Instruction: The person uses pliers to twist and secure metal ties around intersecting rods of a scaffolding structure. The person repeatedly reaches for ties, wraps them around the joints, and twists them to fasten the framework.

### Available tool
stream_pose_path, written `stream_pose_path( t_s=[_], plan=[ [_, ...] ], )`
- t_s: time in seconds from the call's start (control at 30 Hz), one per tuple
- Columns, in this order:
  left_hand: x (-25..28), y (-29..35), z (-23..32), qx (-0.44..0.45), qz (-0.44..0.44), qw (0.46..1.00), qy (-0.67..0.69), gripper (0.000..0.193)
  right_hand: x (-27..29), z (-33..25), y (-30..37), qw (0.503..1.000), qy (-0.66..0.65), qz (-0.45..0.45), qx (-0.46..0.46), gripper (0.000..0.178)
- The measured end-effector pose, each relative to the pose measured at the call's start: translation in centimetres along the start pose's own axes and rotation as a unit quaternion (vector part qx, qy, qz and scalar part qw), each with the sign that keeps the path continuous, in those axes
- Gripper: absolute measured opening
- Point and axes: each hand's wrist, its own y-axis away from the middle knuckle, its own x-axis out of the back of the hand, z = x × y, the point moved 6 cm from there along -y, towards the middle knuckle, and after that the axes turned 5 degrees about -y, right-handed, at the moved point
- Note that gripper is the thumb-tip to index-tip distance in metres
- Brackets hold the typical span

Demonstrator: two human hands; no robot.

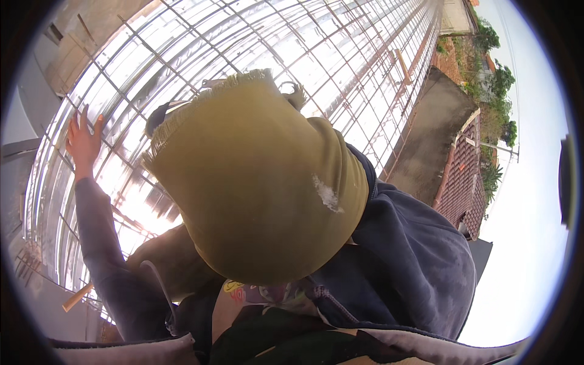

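My left hand is stretched out to the left, fingers apart, resting on the steel rebar mesh. It does not close round any bar. Under the mesh lies shiny ribbed metal sheeting, glaring in the light. My bent knee in olive trousers with a frayed hem fills the middle and blocks much of the view. A navy sleeve covers my right arm, which bends in behind the knee; my right hand is hidden. Parts of dark footwear show past the hem.
A wooden stick pokes out at lower left, below my left forearm. Another short piece of wood is by the mesh's right side. Beyond that edge are a grey wall, a tiled roof and trees.
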Motion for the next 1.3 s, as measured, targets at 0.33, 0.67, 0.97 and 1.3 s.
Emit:
stream_pose_path(
  t_s=[0.33,0.67,0.97,1.3],
  plan=[
    [-2.1,10.4,-1.1,0.013,-0.048,0.998,-0.037,0.059,16.4,3.2,-20.9,0.972,-0.024,0.222,-0.067,0.057],
    [-0.6,15.8,-9.2,0.054,-0.225,0.953,-0.194,0.058,26.9,7.6,-44.5,0.945,-0.022,0.267,-0.187,0.084],
    [-1.9,5.0,-5.4,0.047,-0.210,0.972,-0.095,0.055,26.2,16.8,-50.0,0.943,-0.043,0.293,-0.152,0.037],
    [0.4,-0.5,0.8,-0.052,-0.167,0.983,-0.059,0.049,33.7,9.5,-40.7,0.826,-0.193,0.524,-0.074,0.038]
  ],
)
